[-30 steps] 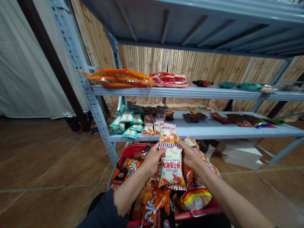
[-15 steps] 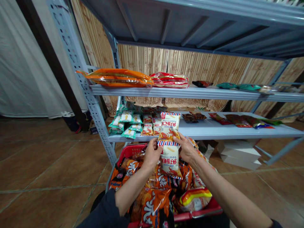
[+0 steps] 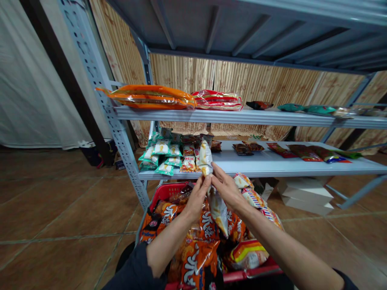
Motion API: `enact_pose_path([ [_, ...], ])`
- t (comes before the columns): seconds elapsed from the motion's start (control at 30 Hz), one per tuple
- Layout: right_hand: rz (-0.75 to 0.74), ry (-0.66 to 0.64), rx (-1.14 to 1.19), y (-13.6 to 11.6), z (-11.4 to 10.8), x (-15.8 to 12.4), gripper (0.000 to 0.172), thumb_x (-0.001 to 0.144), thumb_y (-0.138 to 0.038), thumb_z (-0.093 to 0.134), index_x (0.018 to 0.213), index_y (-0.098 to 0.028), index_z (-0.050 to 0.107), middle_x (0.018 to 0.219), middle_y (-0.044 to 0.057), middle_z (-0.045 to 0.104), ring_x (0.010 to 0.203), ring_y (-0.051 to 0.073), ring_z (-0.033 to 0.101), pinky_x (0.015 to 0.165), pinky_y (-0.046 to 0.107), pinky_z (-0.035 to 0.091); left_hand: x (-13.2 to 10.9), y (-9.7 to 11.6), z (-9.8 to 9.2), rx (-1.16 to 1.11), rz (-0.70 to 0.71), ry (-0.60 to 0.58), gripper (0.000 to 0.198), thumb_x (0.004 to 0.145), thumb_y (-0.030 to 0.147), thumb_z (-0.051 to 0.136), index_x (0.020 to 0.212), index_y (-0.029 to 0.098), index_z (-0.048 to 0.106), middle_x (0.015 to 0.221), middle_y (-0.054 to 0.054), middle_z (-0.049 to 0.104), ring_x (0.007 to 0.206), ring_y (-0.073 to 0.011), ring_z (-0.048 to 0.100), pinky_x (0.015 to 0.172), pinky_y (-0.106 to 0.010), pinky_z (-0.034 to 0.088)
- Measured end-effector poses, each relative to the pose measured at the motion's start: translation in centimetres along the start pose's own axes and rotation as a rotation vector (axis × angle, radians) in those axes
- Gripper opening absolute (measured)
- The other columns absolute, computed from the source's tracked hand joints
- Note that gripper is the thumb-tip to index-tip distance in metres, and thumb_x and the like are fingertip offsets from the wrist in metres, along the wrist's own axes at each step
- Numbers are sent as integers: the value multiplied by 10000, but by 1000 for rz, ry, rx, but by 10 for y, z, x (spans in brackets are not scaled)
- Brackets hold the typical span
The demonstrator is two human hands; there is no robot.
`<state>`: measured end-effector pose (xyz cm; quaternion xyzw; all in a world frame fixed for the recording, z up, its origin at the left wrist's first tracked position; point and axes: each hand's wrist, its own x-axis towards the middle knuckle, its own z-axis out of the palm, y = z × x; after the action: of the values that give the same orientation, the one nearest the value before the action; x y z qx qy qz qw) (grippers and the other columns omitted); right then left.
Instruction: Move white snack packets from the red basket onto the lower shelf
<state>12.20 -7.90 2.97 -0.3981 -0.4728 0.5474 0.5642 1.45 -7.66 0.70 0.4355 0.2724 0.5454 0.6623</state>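
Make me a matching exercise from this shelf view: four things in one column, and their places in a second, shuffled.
Things:
1 long orange bags
2 green-and-white packets
3 stacked white cartons
4 white snack packet

Places:
A between left hand and right hand
B under the lower shelf
C on the higher shelf
D on the lower shelf

Pairs: 1-C, 2-D, 3-B, 4-A

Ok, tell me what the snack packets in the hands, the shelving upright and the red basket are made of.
The snack packets between the left hand and right hand look like thin plastic film: glossy, creased where they bend. The shelving upright seems to be painted steel, matte pale blue and punched with rows of holes. The red basket looks like moulded plastic, with a smooth, faintly shiny rim and a perforated wall.
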Motion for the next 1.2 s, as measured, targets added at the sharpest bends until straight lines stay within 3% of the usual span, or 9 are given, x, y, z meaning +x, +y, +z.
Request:
enact_pose_path([
  [0.1,-122,-9,-184,2,1,-4,350,744,-349,592,1090,-290,599,1308,-22,464,1291,174,288,1089,346,154,2,-2,-5,-84,-61,-26,442,775,398,550,1153,169,549,1125,-94,614,1104,-238,513,950,-353,362],
  [0.17,-148,-14,-240,3,0,-6,303,745,-340,593,1040,-285,629,1283,-12,490,1268,184,327,1079,350,183,5,-3,-12,-99,-88,30,437,753,371,587,1127,146,561,1050,-102,648,1033,-242,561,919,-366,388],
  [0.27,-191,42,-234,2,-7,-1,317,730,-334,608,1039,-264,623,1207,21,550,1169,203,448,1026,368,285,10,-4,-23,-126,-121,109,399,717,328,634,1059,125,593,963,-96,677,938,-227,607,882,-352,415],
  [0.4,-254,202,-179,-6,-21,19,419,662,-339,681,1062,-262,587,1196,25,552,1151,183,452,993,330,313,14,-4,-32,-155,-176,57,340,701,303,649,989,125,620,912,-87,689,854,-211,633,830,-339,446],
  [0.5,-137,147,-89,-17,-28,36,445,668,-401,667,1077,-256,570,1109,22,608,1057,166,515,910,303,373,15,-6,-33,-110,-226,16,295,685,284,663,927,118,633,880,-90,693,799,-208,642,784,-334,463],
  [0.6,-47,36,8,-27,-32,49,370,687,-457,628,994,-251,607,964,-5,661,844,131,577,727,243,421,16,-6,-31,-77,-250,-24,296,682,275,665,934,123,629,878,-90,692,780,-206,646,763,-333,470],
  [0.77,50,127,112,-29,-36,61,316,604,-434,694,835,-225,639,701,-41,655,534,71,501,496,193,339,15,-6,-29,-62,-266,-86,352,666,274,681,985,140,618,898,-88,689,783,-211,648,769,-349,476],
  [1.0,92,277,192,-25,-37,64,274,563,-358,721,776,-204,644,646,-41,645,524,83,501,503,214,362,10,-6,-33,-33,-224,-109,383,686,329,668,1003,127,597,889,-101,687,762,-208,649,743,-347,488],
  [1.2,80,301,212,-23,-40,70,227,593,-332,708,763,-200,635,639,-34,646,535,97,519,501,223,370,8,-2,-31,-58,-238,-104,386,721,416,612,982,132,609,860,-103,694,759,-206,654,728,-329,496],
])
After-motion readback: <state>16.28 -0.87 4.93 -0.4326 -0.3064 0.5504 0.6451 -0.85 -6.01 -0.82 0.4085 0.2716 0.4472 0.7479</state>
